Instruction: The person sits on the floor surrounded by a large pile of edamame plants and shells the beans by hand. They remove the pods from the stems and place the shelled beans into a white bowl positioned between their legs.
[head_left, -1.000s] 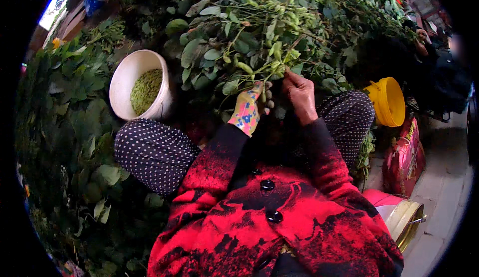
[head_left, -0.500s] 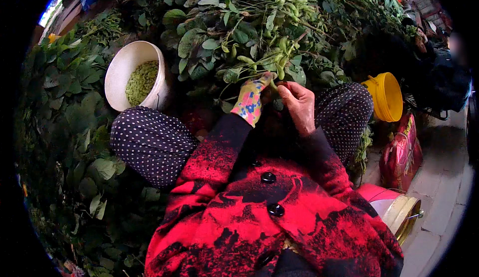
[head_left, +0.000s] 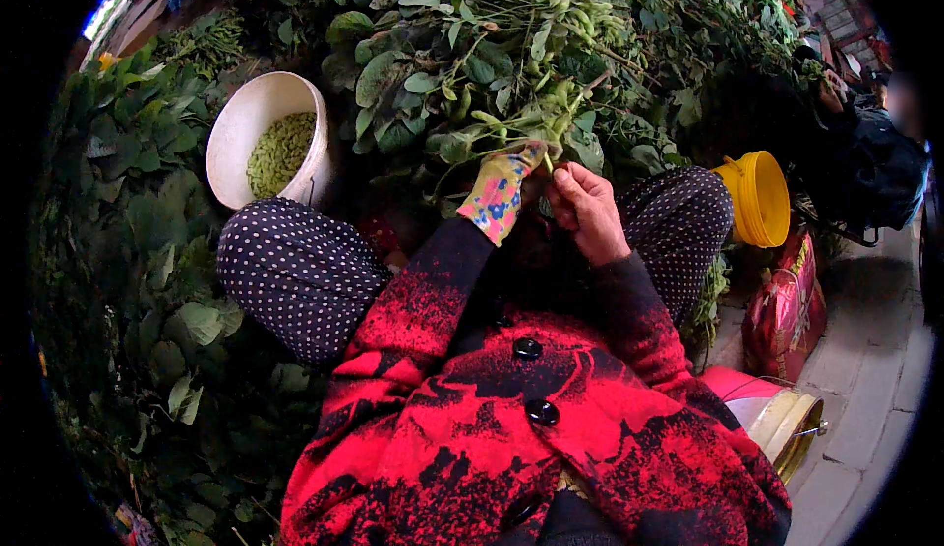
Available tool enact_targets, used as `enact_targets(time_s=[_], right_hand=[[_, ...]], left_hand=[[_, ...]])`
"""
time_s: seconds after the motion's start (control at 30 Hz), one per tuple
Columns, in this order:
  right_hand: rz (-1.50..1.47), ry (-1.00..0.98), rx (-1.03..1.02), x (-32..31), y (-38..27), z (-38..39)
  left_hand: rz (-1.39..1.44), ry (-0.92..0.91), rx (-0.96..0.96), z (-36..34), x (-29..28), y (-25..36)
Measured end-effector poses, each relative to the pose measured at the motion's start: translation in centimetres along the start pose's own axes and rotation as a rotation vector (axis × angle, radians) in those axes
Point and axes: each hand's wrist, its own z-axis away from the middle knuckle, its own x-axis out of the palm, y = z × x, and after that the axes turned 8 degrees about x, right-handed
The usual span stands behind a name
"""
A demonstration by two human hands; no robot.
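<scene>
Head view took in a person sitting among heaped plants (head_left: 138, 192), working at a sprig (head_left: 572, 105) of green pods held in front, between the two knees (head_left: 295, 271). The gloved left hand (head_left: 495, 197) had its fingers curled firmly around the sprig's near end; the podded part reached away to the far right, over the leaves. The bare right hand (head_left: 587, 212) was just beside it, thumb and forefinger drawn nearly together by a pale green piece (head_left: 549, 162) jutting near the left fingertips; from where I stood I could not tell whether they had hold of it. To my eye, the step was plucking pods off the sprig. A white bucket (head_left: 241, 125) stood beyond the left knee, part filled with a green crop (head_left: 282, 155); a yellow bucket (head_left: 762, 202) was on the right. I judged the next move called for a firm pinch and short tug from the right hand, with the left holding the sprig steady.
</scene>
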Motion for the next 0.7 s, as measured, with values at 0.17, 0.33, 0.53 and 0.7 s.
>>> enact_targets(time_s=[0.17, 0.33, 0.53, 0.7], right_hand=[[0.280, 0.044, -0.114, 1.1, -0.5, 1.1], [0.363, 0.131, -0.166, 0.8, 0.2, 0.7], [0.418, 0.178, -0.280, 0.7, 1.2, 0.0], [0.291, 0.100, -0.111, 0.3, 1.1, -0.5]], left_hand=[[-0.240, 0.183, 0.099, -1.9, -1.0, -1.9], [-0.472, 0.311, 0.202, -1.6, -0.4, -1.7], [-0.513, 0.335, 0.267, -1.6, 0.0, -2.3], [0.027, 0.233, 0.037, -0.1, 1.0, -0.1]])
